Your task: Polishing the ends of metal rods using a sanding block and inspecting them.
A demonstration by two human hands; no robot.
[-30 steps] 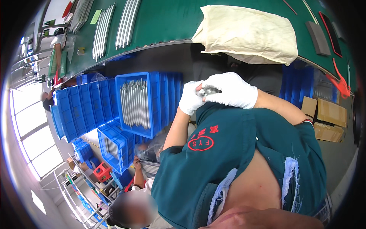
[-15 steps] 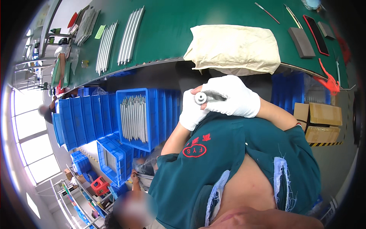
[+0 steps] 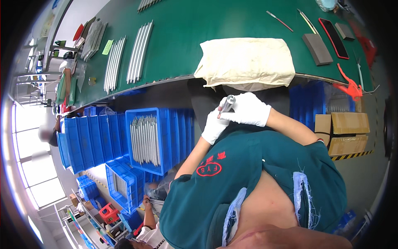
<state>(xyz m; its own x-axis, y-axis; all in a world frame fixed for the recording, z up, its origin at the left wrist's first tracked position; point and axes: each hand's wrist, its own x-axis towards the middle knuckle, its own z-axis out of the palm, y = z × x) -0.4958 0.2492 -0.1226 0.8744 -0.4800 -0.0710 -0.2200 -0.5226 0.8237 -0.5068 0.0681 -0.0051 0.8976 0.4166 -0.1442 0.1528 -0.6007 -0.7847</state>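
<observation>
A silvery metal rod (image 3: pixel 227 104) is held tilted between my hands in front of my lap, its round end facing up. Wearing a white glove, my left hand (image 3: pixel 214 126) is closed round the rod from the left side. My right hand (image 3: pixel 252 111), gloved too, grips it from the right, fingers curled near its upper end. Most of the rod's length is hidden. Just beyond my hands, a cream cloth (image 3: pixel 246 60) hangs slightly over the edge of the green workbench (image 3: pixel 178 45).
Several metal rods (image 3: pixel 139 52) lie in groups on the bench at left. Blue crates (image 3: pixel 162 137) packed with rods stand at left. At right are a grey block (image 3: pixel 318 49), a red-edged phone (image 3: pixel 333 38), red-handled pliers (image 3: pixel 349 85) and cardboard boxes (image 3: pixel 351 123). A co-worker (image 3: pixel 145 238) is at lower left.
My hands have moved slightly down and away from the bench edge in view. The rod, seen end-on before, now tilts so part of its side shows. The whole view has shifted slightly.
</observation>
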